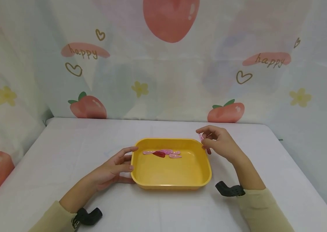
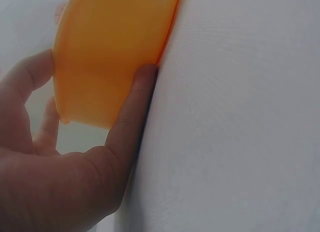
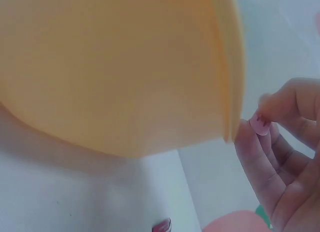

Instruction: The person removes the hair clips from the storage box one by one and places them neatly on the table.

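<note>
- A white worktop (image 1: 163,212) with rounded far corners meets a pale backdrop (image 1: 166,72), printed with red fruit (image 1: 89,108), yellow flowers (image 1: 140,88) and the word "happy" (image 1: 83,51).
- A yellow tray (image 1: 175,175) sits mid-worktop, with pink clips (image 1: 175,156) and a red clip (image 1: 159,154) lying towards its far side.
- The left hand (image 1: 112,168) spreads its fingers against the tray's left side, touching the rim and wall.
- The right hand's (image 1: 220,142) fingers pinch another pink clip (image 1: 201,137) beside the tray's far right corner.
- A second red clip (image 1: 208,151) lies on the worktop just right of the tray.
</note>
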A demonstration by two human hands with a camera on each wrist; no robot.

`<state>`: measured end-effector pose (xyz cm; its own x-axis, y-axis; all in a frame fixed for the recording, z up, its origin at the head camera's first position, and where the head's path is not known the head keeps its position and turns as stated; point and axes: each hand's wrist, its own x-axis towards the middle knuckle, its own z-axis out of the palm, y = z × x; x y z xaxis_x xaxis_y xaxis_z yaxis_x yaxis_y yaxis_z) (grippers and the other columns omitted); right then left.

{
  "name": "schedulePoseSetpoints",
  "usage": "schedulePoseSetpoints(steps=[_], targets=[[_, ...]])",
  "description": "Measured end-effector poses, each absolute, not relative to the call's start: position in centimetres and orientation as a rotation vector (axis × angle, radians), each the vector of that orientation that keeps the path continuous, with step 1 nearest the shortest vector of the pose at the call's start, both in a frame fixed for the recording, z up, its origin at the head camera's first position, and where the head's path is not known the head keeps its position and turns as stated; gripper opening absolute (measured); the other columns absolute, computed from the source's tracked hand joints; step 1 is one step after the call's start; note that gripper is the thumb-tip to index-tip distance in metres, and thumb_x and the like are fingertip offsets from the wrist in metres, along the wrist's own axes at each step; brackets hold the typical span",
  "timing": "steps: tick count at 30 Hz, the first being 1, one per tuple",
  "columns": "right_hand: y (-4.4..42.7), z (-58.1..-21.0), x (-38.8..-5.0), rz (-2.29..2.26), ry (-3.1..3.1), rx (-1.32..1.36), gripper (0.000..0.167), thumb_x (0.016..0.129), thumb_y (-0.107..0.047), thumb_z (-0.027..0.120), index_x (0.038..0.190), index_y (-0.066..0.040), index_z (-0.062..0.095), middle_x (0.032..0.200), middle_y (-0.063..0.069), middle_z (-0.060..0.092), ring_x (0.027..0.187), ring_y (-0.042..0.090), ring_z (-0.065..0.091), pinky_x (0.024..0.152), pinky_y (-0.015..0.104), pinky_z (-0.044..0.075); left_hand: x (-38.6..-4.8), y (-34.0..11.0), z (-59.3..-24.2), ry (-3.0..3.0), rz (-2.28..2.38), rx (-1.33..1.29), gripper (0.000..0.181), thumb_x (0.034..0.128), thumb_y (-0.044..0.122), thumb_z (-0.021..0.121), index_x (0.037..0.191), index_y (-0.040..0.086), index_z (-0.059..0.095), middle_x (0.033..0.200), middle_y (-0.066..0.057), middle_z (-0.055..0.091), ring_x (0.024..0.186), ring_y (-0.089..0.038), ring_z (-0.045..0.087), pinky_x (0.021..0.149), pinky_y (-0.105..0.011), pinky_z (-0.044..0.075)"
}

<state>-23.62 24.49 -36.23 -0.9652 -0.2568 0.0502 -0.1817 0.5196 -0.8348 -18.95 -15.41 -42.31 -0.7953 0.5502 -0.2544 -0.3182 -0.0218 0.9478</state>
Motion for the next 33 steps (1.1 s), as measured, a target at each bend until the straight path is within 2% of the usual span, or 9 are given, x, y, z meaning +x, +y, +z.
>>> schedulePoseSetpoints(steps=[4,8,18,33], targets=[[25.4,-36.3,-23.8,-1.463,2.692,-0.347,0.029,0.095,-0.009,0.06,0.124,-0.008,0.064,0.098,0.016,0.057,0.085,0.036,0.063,0.073,0.027,0.059,-18.9,-15.4,-42.4,1.666,1.879,0.238,0.067,0.0974,0.011,0.061,0.155,0.024,0.028,0.159,-0.019,0.024,0.129,-0.036,0.051,0.093,-0.056,0.054],[26.1,-36.4,-24.0,-1.48,2.691,-0.315,0.029,0.096,-0.008,0.057,0.124,-0.006,0.063,0.102,0.017,0.056,0.087,0.032,0.063,0.078,0.027,0.06,-18.9,-15.4,-42.4,1.666,1.879,0.235,0.068,0.0972,0.012,0.062,0.155,0.023,0.028,0.158,-0.019,0.025,0.129,-0.036,0.05,0.093,-0.056,0.054],[27.2,-36.7,-24.4,-1.519,2.655,-0.224,0.029,0.095,-0.007,0.055,0.123,-0.002,0.059,0.102,0.019,0.054,0.084,0.025,0.065,0.078,0.028,0.06,-18.9,-15.4,-42.4,1.659,1.883,0.244,0.068,0.0968,0.012,0.062,0.155,0.023,0.028,0.159,-0.019,0.024,0.129,-0.036,0.051,0.092,-0.056,0.054],[28.6,-38.5,-25.5,-1.485,2.654,-0.134,0.034,0.095,-0.007,0.056,0.127,0.004,0.056,0.1,0.02,0.058,0.081,0.021,0.064,0.076,0.027,0.06,-18.9,-15.4,-42.3,1.653,1.89,0.232,0.068,0.0968,0.011,0.062,0.155,0.023,0.028,0.158,-0.019,0.025,0.129,-0.036,0.051,0.092,-0.056,0.054]])
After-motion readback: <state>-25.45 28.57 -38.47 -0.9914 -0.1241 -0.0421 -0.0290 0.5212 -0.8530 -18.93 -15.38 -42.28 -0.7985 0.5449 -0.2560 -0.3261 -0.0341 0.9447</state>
